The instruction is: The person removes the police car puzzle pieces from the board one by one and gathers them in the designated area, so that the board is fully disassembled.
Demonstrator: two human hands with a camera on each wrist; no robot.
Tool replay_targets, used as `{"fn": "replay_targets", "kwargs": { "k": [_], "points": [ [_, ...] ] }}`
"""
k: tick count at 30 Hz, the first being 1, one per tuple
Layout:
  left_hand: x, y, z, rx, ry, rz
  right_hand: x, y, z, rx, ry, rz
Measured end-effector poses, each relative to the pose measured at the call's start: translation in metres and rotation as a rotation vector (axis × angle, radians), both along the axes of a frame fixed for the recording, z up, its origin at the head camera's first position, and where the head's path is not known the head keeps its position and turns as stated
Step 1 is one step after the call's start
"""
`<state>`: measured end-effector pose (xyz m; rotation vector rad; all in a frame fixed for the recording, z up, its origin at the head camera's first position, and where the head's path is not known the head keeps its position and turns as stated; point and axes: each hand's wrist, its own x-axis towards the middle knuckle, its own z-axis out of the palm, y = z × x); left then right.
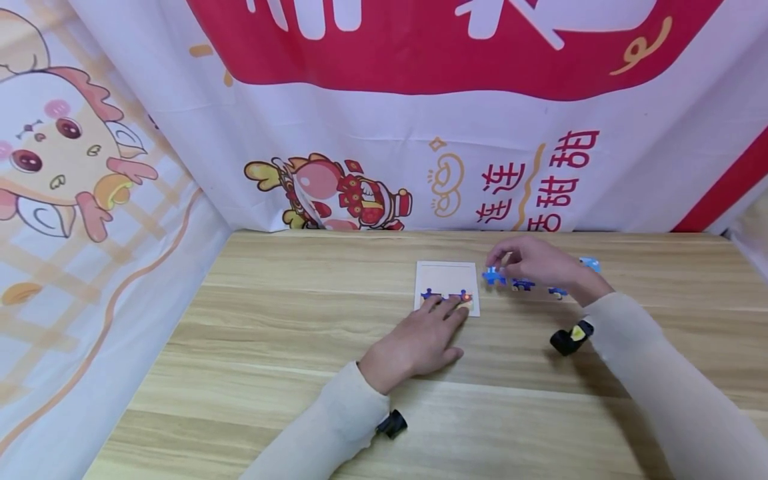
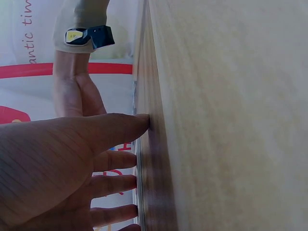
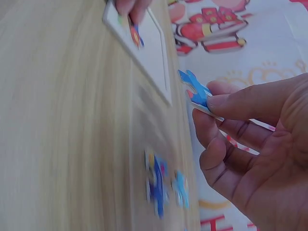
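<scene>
A light blue jigsaw puzzle piece (image 1: 493, 275) is pinched between the thumb and fingers of my right hand (image 1: 537, 260), just right of a white puzzle tray (image 1: 447, 277). The right wrist view shows this piece held above the table, its knobs pointing away from the palm. My left hand (image 1: 420, 340) rests with spread, straight fingers on the near edge of the tray. Joined dark blue and orange pieces (image 1: 465, 295) lie along the tray's near side, partly hidden by those fingertips. The upper part of the tray is bare.
Loose dark blue pieces (image 1: 523, 285) lie on the wooden table (image 1: 288, 320) beneath and beside my right hand. Another light blue piece (image 1: 591, 264) lies farther right, partly behind the wrist. A printed cloth (image 1: 372, 113) hangs along the table's back edge.
</scene>
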<state>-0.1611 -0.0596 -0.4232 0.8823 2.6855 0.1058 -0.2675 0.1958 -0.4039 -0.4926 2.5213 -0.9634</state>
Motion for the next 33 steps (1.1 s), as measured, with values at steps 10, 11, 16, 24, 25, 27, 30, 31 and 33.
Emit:
{"fn": "replay_targets", "kwargs": {
  "k": [10, 11, 16, 24, 25, 27, 30, 31, 33],
  "points": [
    [0.001, 0.001, 0.001, -0.007, 0.007, -0.002, 0.004, 0.06, -0.005, 0.001, 0.029, -0.061],
    [0.001, 0.001, 0.001, -0.004, 0.004, -0.002, 0.005, 0.066, -0.006, 0.0, 0.024, -0.067],
    [0.0, 0.001, 0.001, -0.005, 0.006, 0.0, 0.009, 0.091, -0.007, 0.034, -0.019, -0.104],
    [0.0, 0.001, 0.001, -0.003, -0.003, 0.002, 0.013, 0.126, -0.013, 0.101, -0.049, -0.129],
    [0.001, 0.0, 0.001, -0.004, 0.0, 0.002, 0.013, 0.129, -0.014, 0.107, -0.05, -0.127],
    [0.001, 0.001, 0.001, -0.004, -0.001, 0.002, 0.013, 0.134, -0.016, 0.121, -0.049, -0.122],
    [0.001, 0.001, 0.001, -0.002, -0.003, 0.003, 0.012, 0.14, -0.018, 0.129, -0.055, -0.119],
    [0.001, 0.001, 0.001, 0.001, -0.008, 0.004, 0.012, 0.142, -0.018, 0.137, -0.056, -0.123],
    [0.001, 0.001, 0.002, 0.006, -0.019, 0.005, 0.012, 0.144, -0.019, 0.15, -0.059, -0.128]
  ]
}}
